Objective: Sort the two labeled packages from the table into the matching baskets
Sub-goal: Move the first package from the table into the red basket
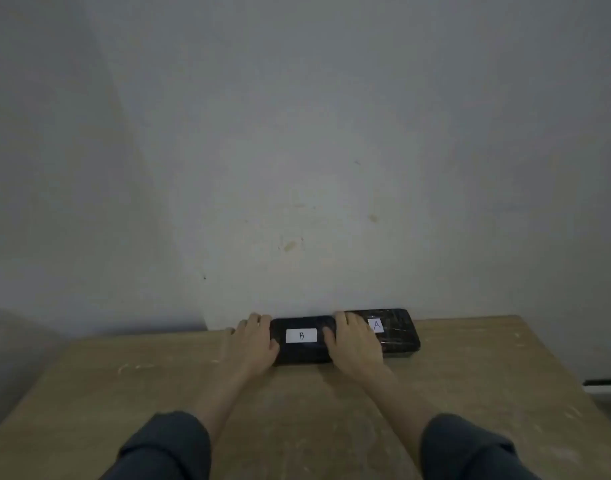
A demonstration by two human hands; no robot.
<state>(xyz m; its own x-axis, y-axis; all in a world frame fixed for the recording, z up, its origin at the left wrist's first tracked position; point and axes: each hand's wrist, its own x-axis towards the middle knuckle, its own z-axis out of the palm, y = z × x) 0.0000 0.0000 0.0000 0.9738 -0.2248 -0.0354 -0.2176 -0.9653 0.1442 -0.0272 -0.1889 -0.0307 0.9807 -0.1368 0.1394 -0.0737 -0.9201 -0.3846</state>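
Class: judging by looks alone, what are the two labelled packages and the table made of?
Package B and package A: seemingly glossy black plastic wrap, given creases and glints; each bears a matte white label, probably paper. Table: pale, matte wood or wood-look board, scuffed with light marks.

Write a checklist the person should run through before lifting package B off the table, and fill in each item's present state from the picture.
1. Label on package B readable and facing up: ok.
2. Left hand on B's left end: ok.
3. Right hand on B's right end: ok, though it also lies over part of package A.
4. Package A apart from B so it stays put during the lift: cannot tell, the right hand hides the gap.
5. Matching baskets in view to aim for: not ok, none shows.
6. Table in front of B without obstacles: ok.
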